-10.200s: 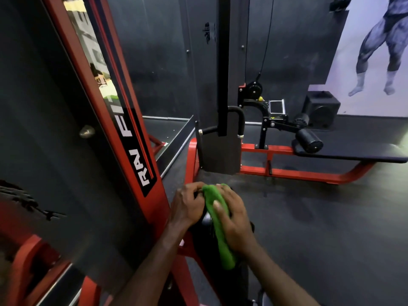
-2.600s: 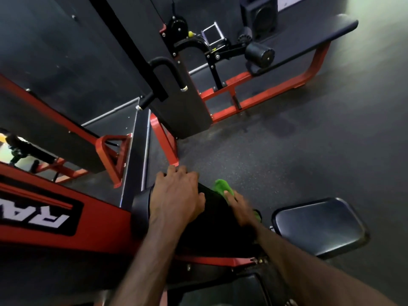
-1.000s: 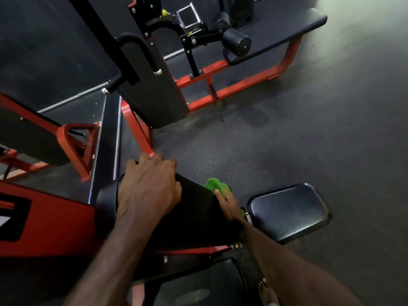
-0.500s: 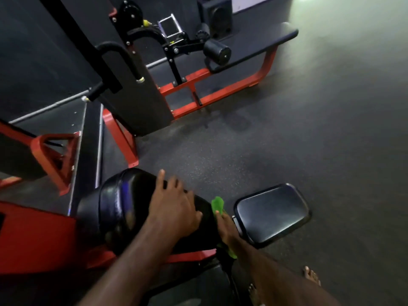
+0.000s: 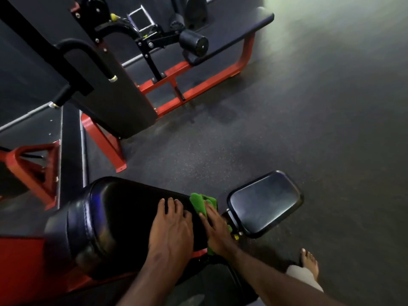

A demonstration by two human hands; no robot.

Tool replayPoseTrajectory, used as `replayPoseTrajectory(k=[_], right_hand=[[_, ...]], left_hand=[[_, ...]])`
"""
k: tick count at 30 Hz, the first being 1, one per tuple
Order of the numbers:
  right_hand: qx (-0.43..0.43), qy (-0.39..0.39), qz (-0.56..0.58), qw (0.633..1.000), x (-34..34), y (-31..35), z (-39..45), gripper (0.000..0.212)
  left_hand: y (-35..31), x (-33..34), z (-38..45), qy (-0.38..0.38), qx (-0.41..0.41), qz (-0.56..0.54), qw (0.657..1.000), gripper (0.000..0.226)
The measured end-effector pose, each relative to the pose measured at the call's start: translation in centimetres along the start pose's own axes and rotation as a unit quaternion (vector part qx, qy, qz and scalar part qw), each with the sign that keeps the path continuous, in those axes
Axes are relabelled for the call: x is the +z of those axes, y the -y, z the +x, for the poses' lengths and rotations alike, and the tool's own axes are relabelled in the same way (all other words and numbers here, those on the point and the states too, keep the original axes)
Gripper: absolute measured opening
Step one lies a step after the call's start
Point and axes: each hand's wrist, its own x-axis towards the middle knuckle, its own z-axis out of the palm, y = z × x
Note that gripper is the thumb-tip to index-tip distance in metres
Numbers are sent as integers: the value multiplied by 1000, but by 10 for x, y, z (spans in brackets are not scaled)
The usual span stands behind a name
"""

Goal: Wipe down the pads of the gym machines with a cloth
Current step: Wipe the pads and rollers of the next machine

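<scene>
The left hand [image 5: 171, 230] lies flat on the big black chest pad [image 5: 114, 217], fingers straight and spread, bracing it, and it has slid along from the pad's rounded far end, where it rested a second ago, to sit beside its partner. The right hand [image 5: 215, 228] has come down the pad's near edge, pressing the green cloth [image 5: 198, 203] against it with extended fingers; whether the thumb hooks the fabric underneath, I cannot tell. The cloth sits right at the pad's right end, bunched above the fingertips and poking out again below the wrist, just beside the small seat pad [image 5: 265, 204]. By the look of it, this stroke is finishing the chest pad's edge, and the seat next door reads as the likely next target. Count them up: two hands, one cloth, two pads on this machine, plus one long bench pad [image 5: 231, 32] and one roller pad [image 5: 194, 43] on the red-framed machine [image 5: 198, 85] across the floor, both well apart from the cloth. One bare foot [image 5: 310, 262] shows at the lower right.
</scene>
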Motion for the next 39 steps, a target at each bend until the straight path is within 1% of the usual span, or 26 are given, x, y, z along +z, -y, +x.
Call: replayPoseTrajectory(k=[2, 4, 5, 7, 8, 9, 10, 11, 13, 14, 15, 17, 19, 21, 22, 24, 25, 26, 28, 29, 31, 32, 34, 35, 37, 39], right_hand=[[37, 6, 32, 999, -2, -18, 5, 80], [85, 28, 45, 995, -7, -26, 15, 91], [84, 34, 25, 996, -9, -18, 19, 86], [27, 31, -34, 999, -7, 5, 17, 65], [-11, 15, -49, 999, -5, 11, 14, 60], [-32, 2, -41, 999, -2, 13, 10, 57], [-30, -1, -16, 999, 0, 10, 9, 55], [-5, 8, 10, 1000, -2, 6, 10, 53], [78, 27, 58, 995, -10, 0, 24, 49], [115, 36, 63, 991, -13, -2, 33, 49], [124, 49, 56, 990, -15, 1, 41, 51], [71, 50, 36, 996, -12, 14, 48, 56], [26, 46, 40, 998, -6, 20, 42, 60], [2, 34, 33, 999, -2, 5, 34, 68], [9, 30, 25, 999, -3, -2, 34, 70], [44, 30, 39, 998, -4, -7, 40, 63], [51, 29, 27, 998, -4, 5, 42, 58], [40, 26, 17, 999, -5, 19, 46, 59], [-21, 35, 34, 999, -6, 42, 42, 66], [-52, 36, 35, 997, -2, 42, 37, 67], [-70, 35, 12, 997, -4, 30, 31, 66], [-42, 24, 6, 999, -7, 24, 31, 63], [51, 5, 18, 999, -11, 14, 40, 57], [63, 10, 4, 998, -8, 12, 48, 58], [6, 25, -20, 999, -4, 26, 53, 61], [-47, 3, 0, 999, 0, 41, 41, 53]], left_hand=[[-2, -1, -1, 1, 4, -5, 1000, 83], [-2, -1, -3, 8, 6, 2, 1000, 85], [-1, -2, -4, 7, 4, 7, 1000, 85], [1, 0, -4, -6, 1, 5, 1000, 79], [1, 1, -2, -16, 1, 1, 1000, 73], [0, 3, -1, -25, -1, 1, 1000, 67], [-1, 5, 1, -32, -1, -1, 999, 64], [-2, 8, 3, -34, 0, -2, 999, 63], [-3, 9, 3, -27, 2, -3, 1000, 64], [-2, 10, 4, -26, 4, -5, 1000, 66], [-2, 9, 5, -25, 4, -5, 1000, 69], [-1, 5, 7, -21, 6, -3, 1000, 77], [-4, 5, 13, -17, 13, -7, 1000, 80], [-7, 7, 18, -21, 9, -16, 1000, 72], [-9, 9, 20, -26, 7, -23, 999, 66], [-9, 14, 19, -24, 3, -34, 999, 58], [-8, 15, 18, -24, 0, -35, 999, 58], [-7, 15, 18, -27, 0, -36, 999, 61], [-6, 13, 18, -41, 9, -40, 998, 64], [-7, 13, 18, -43, 11, -44, 998, 63], [-9, 12, 17, -37, 9, -59, 998, 58], [-10, 12, 18, -31, 7, -68, 997, 56], [-5, 6, 19, -30, -4, -85, 996, 51], [0, 1, 20, -33, -11, -91, 995, 50], [13, -11, 19, -41, -27, -67, 997, 53], [31, -23, 17, -51, -38, -30, 998, 57]])
